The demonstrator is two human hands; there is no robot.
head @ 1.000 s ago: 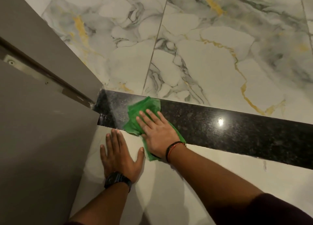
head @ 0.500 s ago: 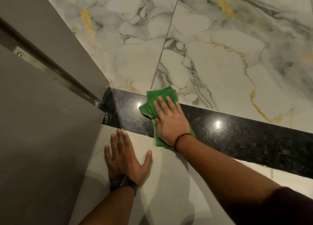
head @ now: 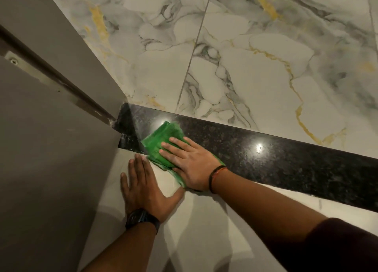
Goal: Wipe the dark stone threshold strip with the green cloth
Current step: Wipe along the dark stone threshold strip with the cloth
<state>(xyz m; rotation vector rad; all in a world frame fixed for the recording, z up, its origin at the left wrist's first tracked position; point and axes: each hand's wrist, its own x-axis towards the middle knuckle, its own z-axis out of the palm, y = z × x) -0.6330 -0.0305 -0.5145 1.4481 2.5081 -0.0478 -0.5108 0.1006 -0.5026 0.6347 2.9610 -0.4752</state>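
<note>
The dark speckled stone threshold strip runs from the door corner at left down to the right edge. A folded green cloth lies on its left part, overhanging the near edge. My right hand presses flat on the cloth, fingers pointing left. My left hand, with a black watch on the wrist, rests flat with fingers spread on the pale floor tile just below the strip, holding nothing.
A grey door stands at the left, with a metal strip along its edge meeting the threshold's left end. White marble tiles with gold veins lie beyond the strip. Plain pale tile lies on my side.
My right hand has slid the cloth back toward me and left, from the strip's far edge to its near edge. My left hand has stayed planted on the tile.
</note>
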